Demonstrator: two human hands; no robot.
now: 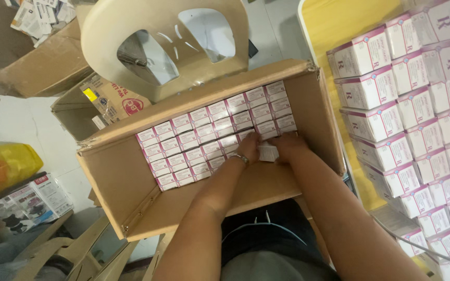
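Gripping one small box (268,151), seemingly, both hands (249,144) (289,144) reach inside one carton (115,182).

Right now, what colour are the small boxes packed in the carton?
White with a purple-pink band, clearest in the head view: small boxes in the carton.

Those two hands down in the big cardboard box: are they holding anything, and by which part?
Both hands, left hand and right hand, meet on one small white carton, fingers over its top edge; the exact grip is hidden.
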